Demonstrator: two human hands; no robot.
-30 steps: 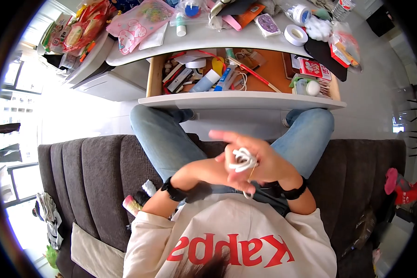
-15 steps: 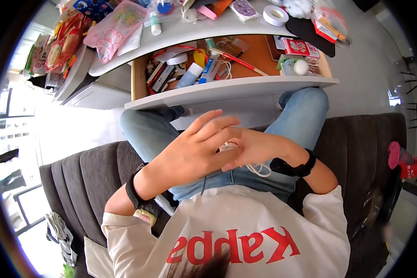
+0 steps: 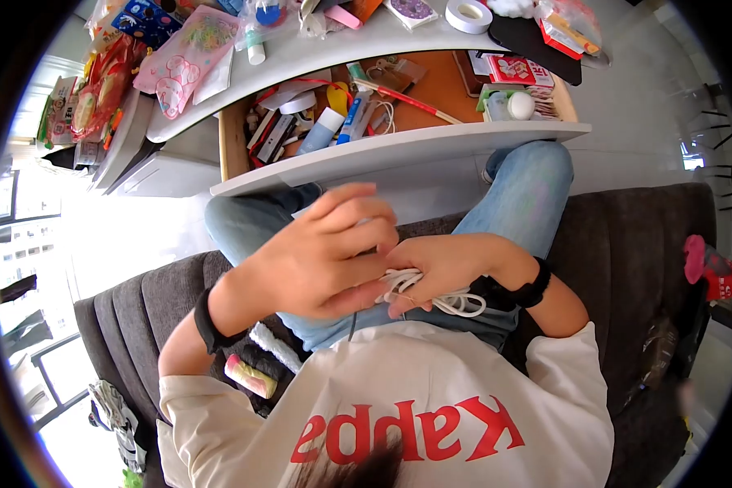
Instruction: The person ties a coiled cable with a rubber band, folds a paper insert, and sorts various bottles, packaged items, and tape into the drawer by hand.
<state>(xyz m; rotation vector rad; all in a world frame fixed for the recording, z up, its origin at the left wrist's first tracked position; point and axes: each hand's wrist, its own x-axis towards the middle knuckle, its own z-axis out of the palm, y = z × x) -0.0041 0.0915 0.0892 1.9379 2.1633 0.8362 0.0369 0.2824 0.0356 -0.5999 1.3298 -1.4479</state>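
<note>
A bundle of white cable (image 3: 402, 281) is gathered between my two hands above my lap. My right hand (image 3: 441, 264) is closed around it, and loose loops hang out below the palm beside the wrist. My left hand (image 3: 325, 254) is at the bundle's left side, its thumb and index finger pinched together at the cable. The other fingers of that hand are bent and apart, slightly blurred. The cable's ends are hidden by my hands.
Beyond my knees an open drawer (image 3: 398, 138) holds pens, a glue tube (image 3: 354, 120), boxes and other small items. Tape (image 3: 468, 15) and bags lie on the desk above. A dark sofa (image 3: 626, 244) is under me, with a yellow-pink packet (image 3: 250, 376) at my left.
My left hand has moved left and down, off the right hand's fingers. More of the white cable bundle shows now. The view has shifted slightly.
</note>
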